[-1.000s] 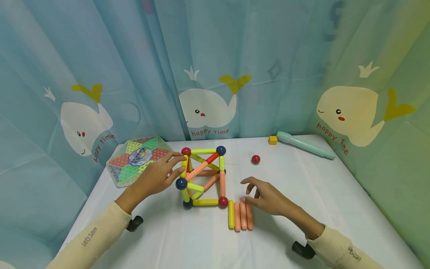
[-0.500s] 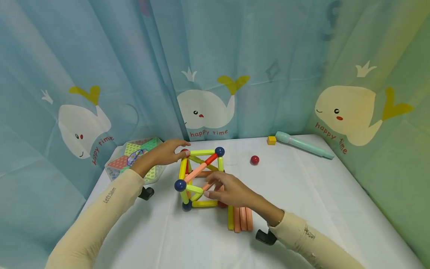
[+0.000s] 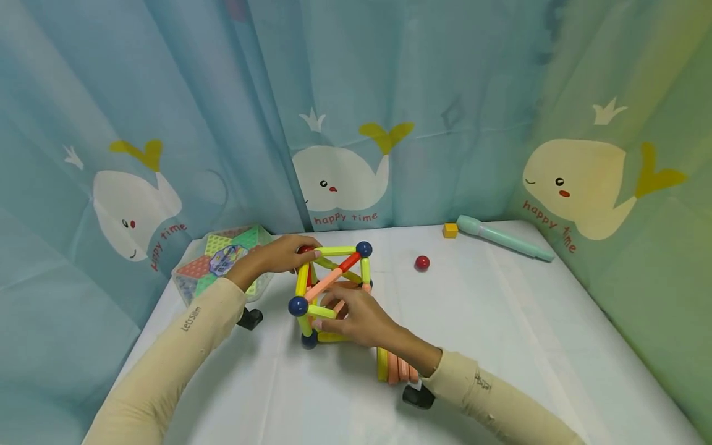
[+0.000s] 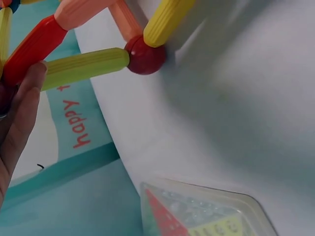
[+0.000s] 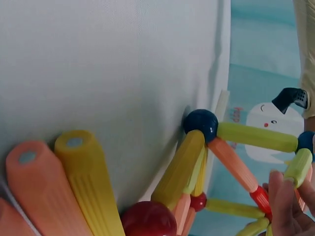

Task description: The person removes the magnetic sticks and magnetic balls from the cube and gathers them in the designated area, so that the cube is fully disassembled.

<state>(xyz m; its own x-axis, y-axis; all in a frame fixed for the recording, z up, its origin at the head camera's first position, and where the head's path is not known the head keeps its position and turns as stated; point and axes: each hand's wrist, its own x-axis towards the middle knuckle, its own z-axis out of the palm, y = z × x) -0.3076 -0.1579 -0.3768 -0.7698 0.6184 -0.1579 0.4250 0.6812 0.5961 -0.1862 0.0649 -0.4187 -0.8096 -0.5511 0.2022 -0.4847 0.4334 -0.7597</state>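
Note:
A cube-like frame of magnetic sticks and balls stands on the table. My left hand [image 3: 280, 253] grips its far left upper corner, with fingers around a red ball [image 4: 6, 98] there. In the left wrist view a fingertip lies by a red stick [image 4: 35, 49] and a yellow-green one [image 4: 86, 68]. My right hand [image 3: 361, 318] is at the front of the frame, where thumb and finger pinch a short yellow-green stick [image 3: 321, 312]. This stick reaches out from the dark blue ball [image 3: 298, 306] at the near left upper corner. The right hand hides the frame's near right lower corner.
One yellow and several salmon sticks [image 3: 394, 369] lie side by side under the right forearm. A loose red ball [image 3: 422, 263], a yellow cube [image 3: 450, 230] and a mint-green pen-shaped thing [image 3: 503, 240] lie toward the back right. A patterned game board [image 3: 194, 269] lies at left.
My left hand has moved from the left side stick up to the far red ball. My right hand has moved left from above the loose sticks to the frame's front and pinched the yellow-green stick.

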